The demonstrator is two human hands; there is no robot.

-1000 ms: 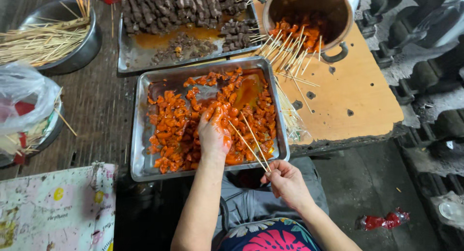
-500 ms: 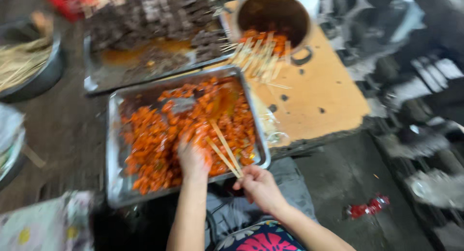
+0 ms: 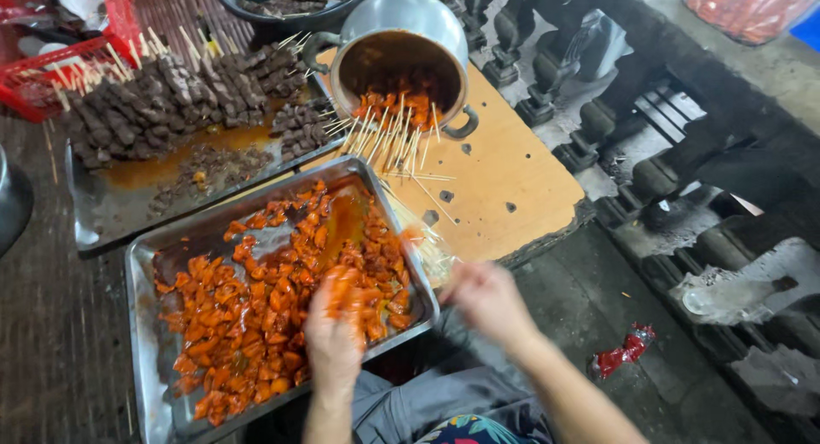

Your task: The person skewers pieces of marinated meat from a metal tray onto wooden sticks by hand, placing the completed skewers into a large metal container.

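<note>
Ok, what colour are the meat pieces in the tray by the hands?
Orange-red, glossy with marinade: meat pieces in the steel tray, head view.

— What moved since a second ago?
— Your right hand (image 3: pixel 489 297) has swung out past the tray (image 3: pixel 145 358) corner; the sticks it held toward the meat (image 3: pixel 256 316) now blur beside it.
— And the left?
— Your left hand (image 3: pixel 335 337) has slid nearer you, lifting a few pieces; your head tilted, so the pot (image 3: pixel 401 34) shows fully.
</note>
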